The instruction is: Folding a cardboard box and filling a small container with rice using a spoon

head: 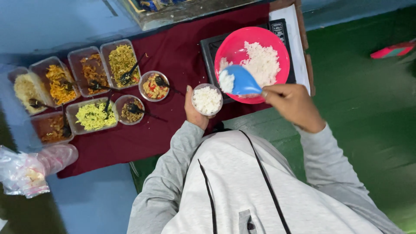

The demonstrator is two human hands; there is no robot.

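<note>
My left hand holds a small clear round cup filled with white rice. My right hand grips a blue rice paddle that carries a lump of rice and hovers between the cup and a pink bowl. More white rice lies in the pink bowl, which rests on a black induction cooker. Both hands are over the maroon cloth on the table.
Several clear rectangular trays of yellow and orange food with black spoons line the left side. Two small round cups of mixed food stand beside them. A stack of plastic cups in a bag lies at lower left. Green floor spreads to the right.
</note>
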